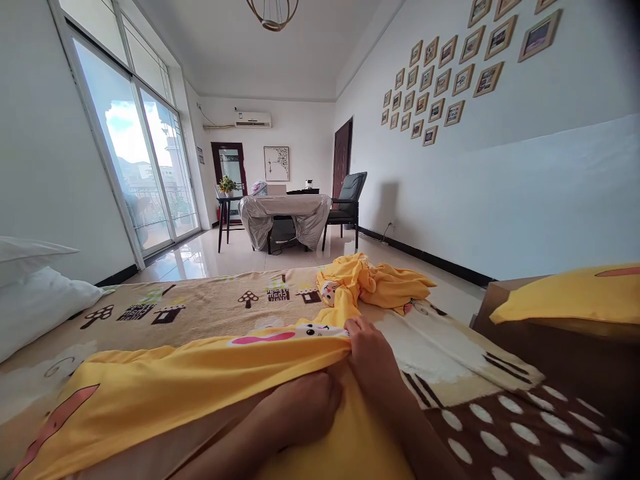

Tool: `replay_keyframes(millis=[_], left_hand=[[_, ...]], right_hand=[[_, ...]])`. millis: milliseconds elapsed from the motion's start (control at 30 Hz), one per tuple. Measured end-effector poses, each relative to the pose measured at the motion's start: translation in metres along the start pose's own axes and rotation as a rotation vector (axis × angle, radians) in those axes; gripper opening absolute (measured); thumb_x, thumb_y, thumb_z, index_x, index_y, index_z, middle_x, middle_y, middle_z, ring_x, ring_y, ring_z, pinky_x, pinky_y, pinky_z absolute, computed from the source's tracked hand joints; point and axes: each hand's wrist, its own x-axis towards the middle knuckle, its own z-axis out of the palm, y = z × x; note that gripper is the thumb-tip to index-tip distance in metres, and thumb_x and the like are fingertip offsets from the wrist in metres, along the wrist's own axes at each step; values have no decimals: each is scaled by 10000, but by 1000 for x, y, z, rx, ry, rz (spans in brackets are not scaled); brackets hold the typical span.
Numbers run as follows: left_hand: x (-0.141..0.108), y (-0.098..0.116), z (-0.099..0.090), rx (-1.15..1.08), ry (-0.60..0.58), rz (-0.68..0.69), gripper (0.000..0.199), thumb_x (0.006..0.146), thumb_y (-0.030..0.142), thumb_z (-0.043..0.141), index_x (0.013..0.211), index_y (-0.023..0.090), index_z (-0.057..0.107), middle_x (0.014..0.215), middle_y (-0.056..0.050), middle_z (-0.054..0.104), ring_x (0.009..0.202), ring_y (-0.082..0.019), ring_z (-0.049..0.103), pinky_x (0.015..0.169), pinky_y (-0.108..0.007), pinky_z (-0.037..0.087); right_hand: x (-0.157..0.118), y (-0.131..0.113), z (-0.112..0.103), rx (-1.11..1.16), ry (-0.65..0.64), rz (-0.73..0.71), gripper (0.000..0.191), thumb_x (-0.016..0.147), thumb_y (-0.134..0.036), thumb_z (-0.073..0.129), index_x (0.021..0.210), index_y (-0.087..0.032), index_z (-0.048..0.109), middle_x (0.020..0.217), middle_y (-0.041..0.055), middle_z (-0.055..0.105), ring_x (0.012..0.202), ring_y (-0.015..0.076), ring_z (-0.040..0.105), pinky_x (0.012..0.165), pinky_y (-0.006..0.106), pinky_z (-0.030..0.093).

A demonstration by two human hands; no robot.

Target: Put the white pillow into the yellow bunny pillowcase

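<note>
A yellow cloth [200, 373] with a printed cartoon face and pink shapes stretches across the bed in front of me. My right hand [369, 350] pinches its upper edge close to the white printed face. Just below that edge, my left hand [313, 403] is curled into a fist against the yellow fabric. Whatever its fingers grip is hidden. Beyond my right hand lies a crumpled heap of yellow cloth [385, 287] with a similar face print.
A patterned blanket [200, 300] covers the bed. White pillows [45, 303] lie at the left. To the right, a brown cardboard box [545, 353] has yellow fabric [575, 293] over it. Farther off stand a covered table [285, 205] and a black chair [347, 207].
</note>
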Motion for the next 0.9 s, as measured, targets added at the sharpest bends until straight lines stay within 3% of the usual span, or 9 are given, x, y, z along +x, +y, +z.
replay_keyframes(millis=[100,167,233,333,467,567,667,767,900], left_hand=[[-3,3,-3,-62,-41,-105,586,936,413,157,878,168,686,908,-115,709,824,-239,667,787,-346,505],[-5,4,-4,-117,-7,-146,587,935,443,160,945,175,682,932,-109,707,887,-245,654,839,-366,493],[-5,3,-4,-142,67,-97,530,933,447,201,1138,192,618,1104,-102,666,1065,-254,590,968,-401,428],[-2,2,-4,-144,143,17,497,930,419,257,1365,236,413,1420,-67,439,1312,-254,376,1124,-436,252],[5,-1,-1,-109,105,-5,511,933,410,229,1284,171,513,1375,-110,487,1310,-291,376,1143,-483,192],[8,-4,2,-116,162,0,507,915,427,293,1327,190,470,1393,-86,472,1348,-296,315,1156,-481,153],[9,-7,4,-160,174,6,537,899,429,337,1386,208,392,1439,-67,417,1369,-281,278,1163,-452,155],[11,-8,6,-179,141,8,533,911,406,312,1389,182,385,1437,-91,415,1343,-278,331,1150,-445,209],[11,-6,2,-97,146,74,482,929,317,249,1310,137,484,1401,-126,452,1318,-307,363,1142,-483,213]], right_hand=[[4,2,4,197,-71,61,295,727,-67,415,958,-147,580,763,83,649,688,200,578,592,270,319],[7,7,9,370,-38,16,282,693,-88,416,914,-170,570,720,46,635,676,183,567,595,255,323],[11,11,14,562,15,-49,262,649,-102,408,846,-184,559,724,26,626,693,173,557,624,249,348],[17,15,23,853,44,-90,253,597,-141,407,804,-190,544,725,6,610,688,165,535,631,245,379],[25,17,34,1145,-49,-96,190,583,-176,442,747,-185,536,689,-9,595,655,146,521,586,230,391],[27,21,36,1242,-179,-103,162,590,-184,526,752,-184,524,698,-15,612,652,141,550,584,223,409],[22,26,27,1113,-207,-134,310,581,-132,545,887,-184,555,781,-1,650,715,162,596,624,231,436],[13,24,13,737,-75,-106,515,558,-47,457,1040,-175,584,951,53,672,883,197,607,776,271,439],[5,14,1,288,84,-31,359,646,-54,387,881,-153,639,946,118,650,908,233,577,817,324,403]])
